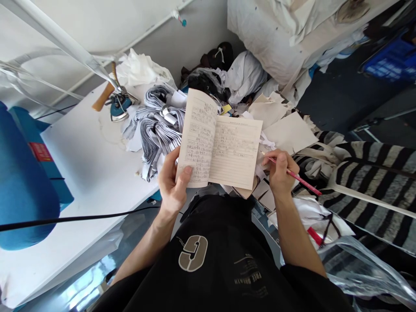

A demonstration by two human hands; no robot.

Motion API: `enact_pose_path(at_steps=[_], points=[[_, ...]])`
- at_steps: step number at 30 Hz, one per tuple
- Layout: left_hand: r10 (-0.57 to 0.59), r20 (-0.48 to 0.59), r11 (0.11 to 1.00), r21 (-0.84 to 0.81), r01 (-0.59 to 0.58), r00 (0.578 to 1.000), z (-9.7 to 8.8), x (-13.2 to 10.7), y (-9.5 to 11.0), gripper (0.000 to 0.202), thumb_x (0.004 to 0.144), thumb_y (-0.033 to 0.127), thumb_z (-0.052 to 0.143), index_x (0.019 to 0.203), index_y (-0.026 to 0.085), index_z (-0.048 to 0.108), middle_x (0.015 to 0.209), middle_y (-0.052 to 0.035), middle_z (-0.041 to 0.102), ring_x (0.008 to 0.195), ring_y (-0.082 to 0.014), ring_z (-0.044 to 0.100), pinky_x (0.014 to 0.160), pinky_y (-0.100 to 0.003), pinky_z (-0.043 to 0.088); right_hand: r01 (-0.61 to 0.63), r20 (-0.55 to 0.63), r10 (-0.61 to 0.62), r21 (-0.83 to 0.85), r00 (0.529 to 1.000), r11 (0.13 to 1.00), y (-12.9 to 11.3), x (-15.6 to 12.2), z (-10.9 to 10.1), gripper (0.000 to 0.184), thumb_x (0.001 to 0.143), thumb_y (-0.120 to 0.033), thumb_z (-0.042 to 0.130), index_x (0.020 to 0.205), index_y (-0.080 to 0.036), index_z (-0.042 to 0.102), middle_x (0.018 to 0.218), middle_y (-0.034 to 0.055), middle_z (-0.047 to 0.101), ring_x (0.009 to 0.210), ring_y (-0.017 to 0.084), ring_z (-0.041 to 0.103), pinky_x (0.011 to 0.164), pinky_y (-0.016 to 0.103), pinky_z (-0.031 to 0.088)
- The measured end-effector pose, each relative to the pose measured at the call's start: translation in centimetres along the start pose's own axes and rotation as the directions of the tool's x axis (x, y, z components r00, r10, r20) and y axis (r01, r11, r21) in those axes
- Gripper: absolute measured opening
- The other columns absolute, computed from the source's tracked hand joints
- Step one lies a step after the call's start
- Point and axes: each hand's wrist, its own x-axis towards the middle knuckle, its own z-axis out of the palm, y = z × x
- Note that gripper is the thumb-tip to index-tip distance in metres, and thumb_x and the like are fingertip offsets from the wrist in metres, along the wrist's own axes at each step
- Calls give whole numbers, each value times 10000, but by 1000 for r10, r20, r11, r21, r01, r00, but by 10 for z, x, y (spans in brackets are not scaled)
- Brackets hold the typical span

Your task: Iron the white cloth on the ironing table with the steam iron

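An opened notebook [235, 167] is held up in front of my body, its left page full of handwriting and its right page written on only in the upper part. My left hand [173, 184] grips the notebook's lower left edge, with the thumb on the page. Pinched in the fingers of my right hand [281, 171] is a red pencil [303, 181], its tip pointing toward the right page but apart from it. Behind the notebook lie bundles of grey-and-white cloth pieces [159, 134].
A white table [87, 173] on the left carries an iron [118, 106] with a wooden handle and a blue padded form [26, 186]. Paper sheets [289, 132] lie behind the notebook to the right. Striped fabric [373, 173] and clear plastic [364, 268] are at right.
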Motion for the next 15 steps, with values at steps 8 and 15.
enact_pose_path(at_steps=[8, 15], points=[[-34, 57, 999, -30, 36, 998, 4, -1, 8, 470, 963, 460, 652, 1390, 271, 601, 926, -37, 681, 779, -186, 646, 622, -317, 542, 41, 12, -41, -32, 999, 999, -1, 1, 0, 292, 1016, -430, 603, 882, -222, 757, 691, -9, 633, 638, 145, 581, 636, 305, 438], [-41, 498, 999, 46, 21, 866, 16, 13, 20, 500, 1068, 525, 348, 1331, 229, 653, 1056, -105, 698, 995, -240, 684, 923, -439, 577, 24, -147, -8, 106, 989, 994, 4, 4, 5, 283, 992, -479, 620, 934, -228, 736, 752, -7, 633, 667, 148, 611, 670, 321, 518]])
